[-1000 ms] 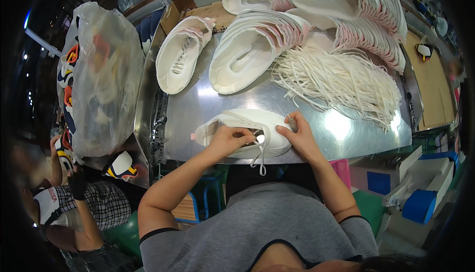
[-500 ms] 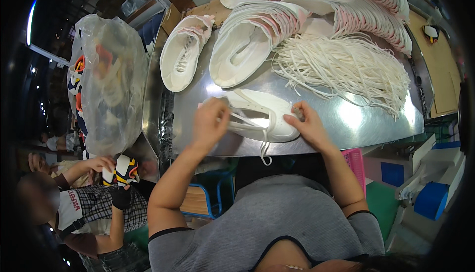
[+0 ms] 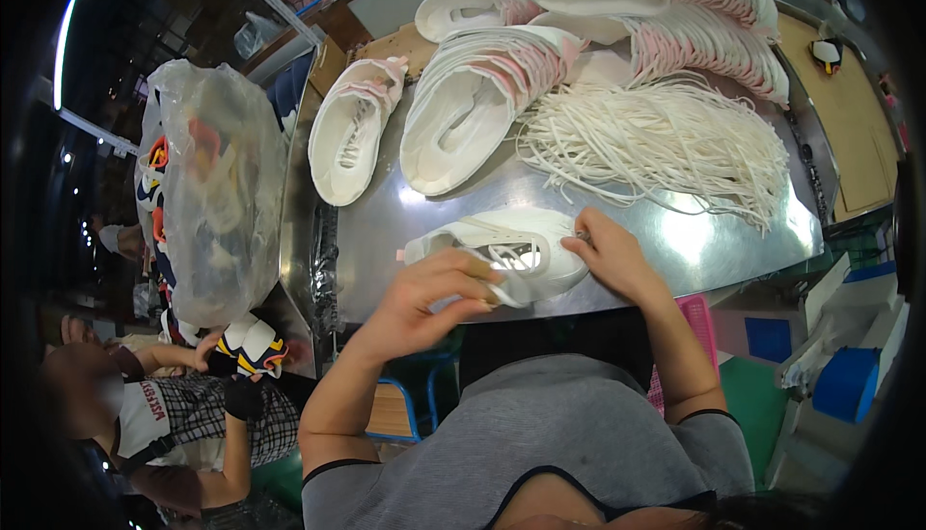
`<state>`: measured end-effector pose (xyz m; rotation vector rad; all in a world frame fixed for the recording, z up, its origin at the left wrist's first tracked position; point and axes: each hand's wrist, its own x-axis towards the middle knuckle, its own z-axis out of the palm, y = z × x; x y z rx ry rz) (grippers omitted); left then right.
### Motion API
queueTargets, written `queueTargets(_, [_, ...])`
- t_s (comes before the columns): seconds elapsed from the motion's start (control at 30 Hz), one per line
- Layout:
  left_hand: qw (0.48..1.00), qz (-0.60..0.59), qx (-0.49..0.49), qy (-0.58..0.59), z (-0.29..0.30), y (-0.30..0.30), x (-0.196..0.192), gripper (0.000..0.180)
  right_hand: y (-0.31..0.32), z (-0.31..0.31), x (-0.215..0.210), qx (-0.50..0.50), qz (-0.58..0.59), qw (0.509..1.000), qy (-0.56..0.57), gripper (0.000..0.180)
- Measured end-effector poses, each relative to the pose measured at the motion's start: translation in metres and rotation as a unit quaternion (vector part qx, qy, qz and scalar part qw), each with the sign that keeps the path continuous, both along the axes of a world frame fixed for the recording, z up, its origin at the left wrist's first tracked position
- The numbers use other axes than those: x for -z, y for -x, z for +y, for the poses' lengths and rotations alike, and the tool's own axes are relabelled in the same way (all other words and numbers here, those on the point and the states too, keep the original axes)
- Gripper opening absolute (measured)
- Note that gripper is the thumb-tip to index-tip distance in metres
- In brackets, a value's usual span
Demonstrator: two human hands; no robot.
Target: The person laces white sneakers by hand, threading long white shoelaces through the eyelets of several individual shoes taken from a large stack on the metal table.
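A white shoe upper [image 3: 555,238] lies on its side on the metal table in front of me, its toe to the right. White shoelace [image 3: 518,252] crosses its throat opening near the toe end. My left hand [image 3: 436,300] is closed in a pinch on the lace at the upper's near side; the lace end is blurred by motion. At the toe, my right hand [image 3: 610,252] grips the upper's edge between thumb and fingers. Beyond it lies a heap of loose white laces [image 3: 666,139]. Another upper, with lace across its opening [image 3: 353,135], rests at the far left.
Nested stacks of white and pink uppers [image 3: 453,130] fill the table's far side. A clear plastic bag [image 3: 217,192] of colourful shoe parts stands left. Below it, a co-worker handles a colourful shoe upper [image 3: 253,345]. A pink basket [image 3: 696,323] sits under the table's right edge.
My left hand has moved toward me and slightly right, pulling lace. Strands that ran along the opening now cross it near the toe. My right hand keeps its hold on the toe.
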<state>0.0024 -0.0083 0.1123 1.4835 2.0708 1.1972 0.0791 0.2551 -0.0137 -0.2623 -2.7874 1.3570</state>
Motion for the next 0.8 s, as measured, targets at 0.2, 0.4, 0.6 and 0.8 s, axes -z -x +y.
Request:
queueTargets(0.2, [0.96, 0.166, -0.224, -0.026, 0.018, 0.017, 0.029, 0.008, -0.006, 0.004, -0.01, 0.08, 0.123, 0.981, 0.124, 0.013])
queueTargets(0.4, [0.977, 0.022, -0.199, -0.079, 0.044, 0.011, 0.072, 0.008, 0.008, -0.051, -0.007, -0.046, 0.141, 0.947, 0.285, 0.016])
queueTargets(0.6, [0.971, -0.038, -0.237, -0.01, 0.007, 0.003, 0.072, 0.006, 0.007, -0.056, -0.013, 0.01, 0.014, 0.812, 0.583, 0.013])
queueTargets(0.8, [0.971, 0.056, -0.232, -0.035, 0.027, 0.0, 0.074, 0.003, 0.013, -0.073, -0.001, -0.014, -0.009, 0.885, 0.465, 0.012])
